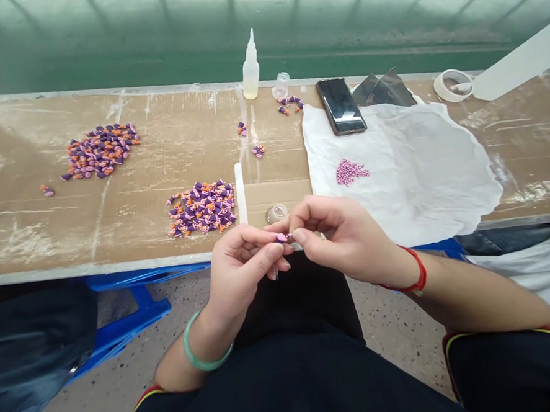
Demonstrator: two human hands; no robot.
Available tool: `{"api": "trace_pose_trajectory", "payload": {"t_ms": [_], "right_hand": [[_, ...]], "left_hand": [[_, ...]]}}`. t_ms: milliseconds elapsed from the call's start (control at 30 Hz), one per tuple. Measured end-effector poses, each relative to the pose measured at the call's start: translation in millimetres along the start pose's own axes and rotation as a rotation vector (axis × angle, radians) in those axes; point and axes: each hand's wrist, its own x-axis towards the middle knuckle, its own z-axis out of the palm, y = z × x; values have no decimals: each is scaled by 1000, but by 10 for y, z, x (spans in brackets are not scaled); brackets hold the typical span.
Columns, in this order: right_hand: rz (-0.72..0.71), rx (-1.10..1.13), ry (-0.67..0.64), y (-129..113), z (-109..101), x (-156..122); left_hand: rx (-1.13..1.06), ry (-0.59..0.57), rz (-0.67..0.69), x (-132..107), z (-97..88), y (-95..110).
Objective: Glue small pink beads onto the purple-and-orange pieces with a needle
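My left hand (248, 263) pinches a small purple-and-pink figurine (281, 238) between thumb and forefinger, just over the table's front edge. Close against it, my right hand (331, 237) has thumb and forefinger pressed together on a tiny pink piece (290, 235), partly hidden by the fingertips. To the left of my hands lies a pile of purple, pink and orange figurines (203, 208). On a white cloth (408, 158) to the right is a little heap of tiny pink pieces (350, 172). Behind my fingers sits a small clear round dish (277, 213).
A second figurine pile (102, 150) lies farther left. Toward the back stand a dropper bottle (251, 71) and a clear cap (282, 84), near a few loose figurines (258, 150). A white strip (240, 193), a phone (341, 106) and a tape roll (452, 86) also lie there.
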Motion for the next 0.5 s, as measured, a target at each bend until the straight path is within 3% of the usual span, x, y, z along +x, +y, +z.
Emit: {"api": "trace_pose_trajectory", "payload": {"t_ms": [233,500], "right_hand": [[-137,-156,24,-8,5,-22],[-330,-422,39,-26,-6,-26]], "left_hand": [[-19,3,-2,-21,37,13],[-35,23,-123,-3,54,61]]}}
